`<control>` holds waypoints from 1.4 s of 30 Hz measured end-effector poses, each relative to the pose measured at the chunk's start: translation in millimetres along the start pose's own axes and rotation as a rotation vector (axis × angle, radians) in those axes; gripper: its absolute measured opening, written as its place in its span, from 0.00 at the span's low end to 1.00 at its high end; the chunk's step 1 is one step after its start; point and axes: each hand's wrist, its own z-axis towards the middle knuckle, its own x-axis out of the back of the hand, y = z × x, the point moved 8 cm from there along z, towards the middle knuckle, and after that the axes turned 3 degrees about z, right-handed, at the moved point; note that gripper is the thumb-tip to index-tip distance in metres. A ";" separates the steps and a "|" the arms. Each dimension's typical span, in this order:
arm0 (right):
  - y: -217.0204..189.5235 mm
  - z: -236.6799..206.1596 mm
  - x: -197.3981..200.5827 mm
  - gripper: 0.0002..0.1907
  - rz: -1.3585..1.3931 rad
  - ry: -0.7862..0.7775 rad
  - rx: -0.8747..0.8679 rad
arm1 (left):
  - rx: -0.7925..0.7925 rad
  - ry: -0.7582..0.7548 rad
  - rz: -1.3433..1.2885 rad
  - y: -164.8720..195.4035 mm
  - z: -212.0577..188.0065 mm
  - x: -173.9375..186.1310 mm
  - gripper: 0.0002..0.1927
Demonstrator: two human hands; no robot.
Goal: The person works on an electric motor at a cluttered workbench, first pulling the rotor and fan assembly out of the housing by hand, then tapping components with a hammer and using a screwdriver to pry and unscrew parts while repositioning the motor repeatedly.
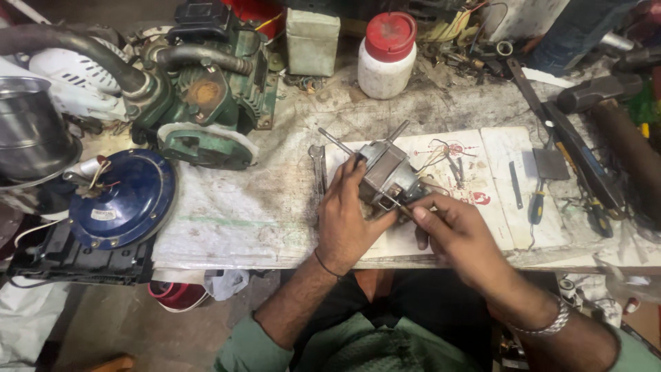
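A small grey metal motor (387, 172) with a shaft sticking out toward the back sits on the workbench near its front edge. My left hand (348, 217) grips the motor's left side, fingers wrapped around the housing. My right hand (458, 234) holds a thin tool (401, 207) whose tip touches the motor's lower right corner. A spanner (318, 165) lies just left of the motor.
A green engine (206, 89) stands at the back left, a blue round cover (120, 200) at the left edge. A white jar with a red lid (387, 55) is behind. A hammer (606, 114), pliers and screwdrivers (537, 203) lie right.
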 end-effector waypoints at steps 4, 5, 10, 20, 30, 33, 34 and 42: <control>-27.6 -6.9 -1.0 0.09 -0.410 0.025 0.275 | -0.022 0.008 -0.001 3.5 -0.8 0.2 0.44; -45.1 -19.6 -7.8 0.09 -0.605 0.072 0.546 | -0.027 0.018 0.003 3.8 -1.0 0.2 0.44; -57.3 -55.3 -35.6 0.14 -1.128 0.183 1.084 | -0.038 0.020 0.005 -0.7 -3.2 -2.6 0.44; -4.6 -0.4 -9.6 0.12 -0.229 -0.063 0.014 | -0.018 -0.031 0.023 -5.2 -6.9 -10.7 0.48; -72.8 -43.5 34.6 0.14 -0.827 0.262 0.579 | -0.044 -0.110 0.134 15.4 17.2 11.1 0.58; -104.2 -54.1 90.1 0.13 -1.043 0.619 0.511 | -0.066 -0.170 0.048 31.6 33.3 20.2 0.66; -119.6 -60.7 97.9 0.15 -1.131 0.683 0.599 | -0.072 -0.215 0.054 35.2 42.8 18.3 0.67; -119.6 -65.4 125.9 0.28 -1.038 0.548 0.666 | 0.242 -0.921 0.306 7.9 90.5 -49.2 0.72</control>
